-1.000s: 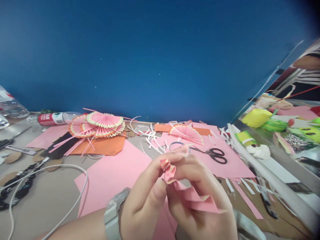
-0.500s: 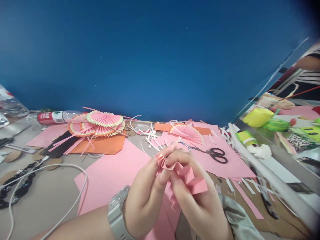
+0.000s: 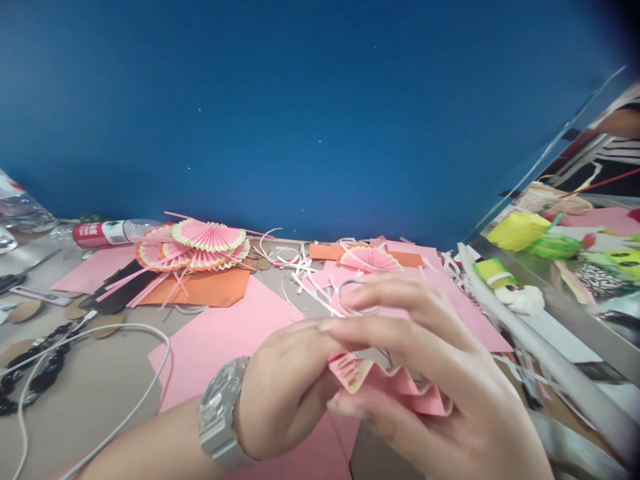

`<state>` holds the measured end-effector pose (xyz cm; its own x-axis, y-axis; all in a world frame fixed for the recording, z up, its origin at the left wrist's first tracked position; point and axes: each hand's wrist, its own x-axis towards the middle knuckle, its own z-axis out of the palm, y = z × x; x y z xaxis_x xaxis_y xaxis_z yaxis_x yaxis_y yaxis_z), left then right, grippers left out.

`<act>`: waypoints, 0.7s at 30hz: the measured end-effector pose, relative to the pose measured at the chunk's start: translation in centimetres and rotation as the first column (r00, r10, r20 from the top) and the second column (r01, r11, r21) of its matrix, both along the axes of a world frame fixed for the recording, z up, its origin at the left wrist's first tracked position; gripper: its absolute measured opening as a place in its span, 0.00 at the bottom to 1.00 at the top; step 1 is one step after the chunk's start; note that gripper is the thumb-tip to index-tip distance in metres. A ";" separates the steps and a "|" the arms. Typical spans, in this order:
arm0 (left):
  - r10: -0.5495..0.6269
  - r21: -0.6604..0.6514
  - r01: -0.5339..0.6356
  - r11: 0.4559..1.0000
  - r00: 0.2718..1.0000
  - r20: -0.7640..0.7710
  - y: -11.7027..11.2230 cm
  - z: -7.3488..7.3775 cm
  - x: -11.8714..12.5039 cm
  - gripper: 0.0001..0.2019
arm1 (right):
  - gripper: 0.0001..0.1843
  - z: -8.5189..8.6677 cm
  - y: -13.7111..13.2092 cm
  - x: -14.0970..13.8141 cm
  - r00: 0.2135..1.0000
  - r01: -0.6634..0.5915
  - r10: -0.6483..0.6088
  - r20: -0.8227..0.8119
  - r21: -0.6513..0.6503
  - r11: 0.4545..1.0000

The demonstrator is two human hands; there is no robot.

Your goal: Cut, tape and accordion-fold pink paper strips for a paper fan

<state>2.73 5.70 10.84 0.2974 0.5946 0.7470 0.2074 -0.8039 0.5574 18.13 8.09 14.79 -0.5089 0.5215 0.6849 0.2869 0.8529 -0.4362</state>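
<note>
A pink pleated paper strip [image 3: 407, 387] with a pale yellow-green edge is between my two hands. My left hand [image 3: 287, 387], with a grey watch on its wrist, is closed at the strip's left end; its fingertips are largely hidden. My right hand [image 3: 450, 373] curves around the strip, thumb below and fingers above, and its palm partly covers the right end. Below and left of the hands lie pink paper sheets [image 3: 220, 347]. Just beyond my right fingers lies a pink pleated fan [image 3: 370, 259].
Layered pink paper fans [image 3: 207, 247] sit on orange paper [image 3: 200, 290]. A bottle with a red label [image 3: 100, 233] lies behind. White paper strips [image 3: 300, 270] are scattered at the back. A white cable [image 3: 167, 353] loops at left. A long white roll [image 3: 540, 347] borders the right side.
My right hand has opened out and moved right and up over the strip, now hiding the black scissors. My left hand has turned and shows more of its back. The pleats are turned differently.
</note>
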 end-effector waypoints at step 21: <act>0.013 -0.178 -0.006 0.984 0.999 0.040 -0.8 -0.3 0.8 0.13 | 0.10 0.4 -1.1 -0.6 0.993 -0.054 0.032 -0.117 -0.190 0.980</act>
